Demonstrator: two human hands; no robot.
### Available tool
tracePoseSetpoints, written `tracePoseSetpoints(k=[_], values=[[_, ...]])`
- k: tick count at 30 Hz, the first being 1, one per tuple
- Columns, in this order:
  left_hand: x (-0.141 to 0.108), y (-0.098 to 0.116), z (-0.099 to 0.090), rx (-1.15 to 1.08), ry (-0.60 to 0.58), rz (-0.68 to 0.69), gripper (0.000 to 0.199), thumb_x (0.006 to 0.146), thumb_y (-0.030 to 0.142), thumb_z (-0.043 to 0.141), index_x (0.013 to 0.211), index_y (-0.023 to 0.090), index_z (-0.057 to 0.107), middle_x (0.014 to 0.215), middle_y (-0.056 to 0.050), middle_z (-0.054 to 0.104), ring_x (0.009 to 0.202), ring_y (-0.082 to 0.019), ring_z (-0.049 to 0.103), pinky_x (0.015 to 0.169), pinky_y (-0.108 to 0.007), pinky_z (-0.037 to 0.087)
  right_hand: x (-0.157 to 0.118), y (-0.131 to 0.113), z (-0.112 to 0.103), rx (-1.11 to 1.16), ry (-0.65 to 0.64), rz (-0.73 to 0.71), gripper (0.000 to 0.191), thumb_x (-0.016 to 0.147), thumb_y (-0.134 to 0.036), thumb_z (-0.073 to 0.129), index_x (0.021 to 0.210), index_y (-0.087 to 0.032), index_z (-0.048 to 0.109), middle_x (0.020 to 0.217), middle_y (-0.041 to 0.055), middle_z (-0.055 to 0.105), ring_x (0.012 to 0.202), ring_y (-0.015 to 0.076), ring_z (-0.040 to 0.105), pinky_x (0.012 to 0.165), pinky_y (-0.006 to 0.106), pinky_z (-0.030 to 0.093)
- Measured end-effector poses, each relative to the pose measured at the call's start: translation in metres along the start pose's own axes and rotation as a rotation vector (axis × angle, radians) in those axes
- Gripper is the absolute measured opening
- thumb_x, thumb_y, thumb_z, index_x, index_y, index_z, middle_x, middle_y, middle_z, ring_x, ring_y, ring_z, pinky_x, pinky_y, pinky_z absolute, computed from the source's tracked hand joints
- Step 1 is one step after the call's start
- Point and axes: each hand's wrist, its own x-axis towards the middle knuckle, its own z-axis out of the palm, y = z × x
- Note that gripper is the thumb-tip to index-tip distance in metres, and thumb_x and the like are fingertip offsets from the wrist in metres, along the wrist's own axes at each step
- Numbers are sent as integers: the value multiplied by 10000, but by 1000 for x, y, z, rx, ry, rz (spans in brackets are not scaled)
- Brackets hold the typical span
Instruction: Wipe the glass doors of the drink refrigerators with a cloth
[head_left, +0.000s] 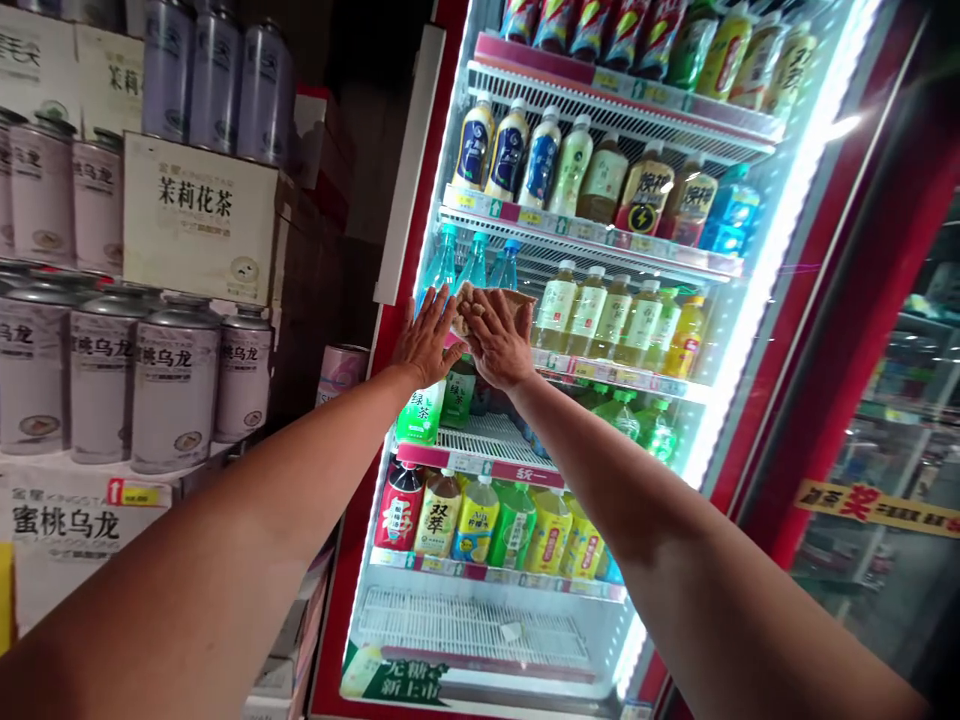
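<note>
A bunched brown cloth (466, 296) lies against the glass door of a lit red drinks fridge (480, 640). My right hand (499, 340) presses this cloth to the glass, fingers spread over it. Just to its left, my left hand (426, 340) rests with its fingers stretched out, flat toward the door and close to the cloth's edge. Both arms reach forward. Behind my hands, inside the fridge, stand blue-green bottles (472, 262) and a green tea bottle (420, 412); my hands hide part of that shelf.
On the left, stacked cartons (199, 215) and large lilac cans (176, 385) stand close to the fridge. Several shelves of bottles (585, 300) show through the door. At right is another red-framed glass door (862, 420) with a yellow strip (885, 508).
</note>
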Motion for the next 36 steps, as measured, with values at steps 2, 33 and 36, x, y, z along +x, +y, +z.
tracePoseSetpoints(k=[2,33,36], values=[[0,2,4,17,-6,-9,845,1002,674,215,1640,122,178,1719,-157,154,1607,-296,32,1288,-553,-39,-4,8,-4,-7,-46,-113,539,1069,-458,305,1597,-360,339,1709,-55,247,1605,252,112,1283,624,-69],[-7,1,7,146,-9,6,836,916,672,482,1625,274,287,1738,-74,44,1602,-351,20,1267,-664,-3,-106,159,-26,-60,-8,251,617,1032,-463,334,1621,-284,301,1732,7,198,1607,274,73,1285,605,40],[-8,2,7,131,2,5,839,919,689,478,1625,278,283,1740,-47,74,1601,-362,42,1284,-643,-19,-109,171,-23,-61,69,489,651,1037,-466,275,1652,-274,181,1744,35,133,1604,327,49,1235,713,74]])
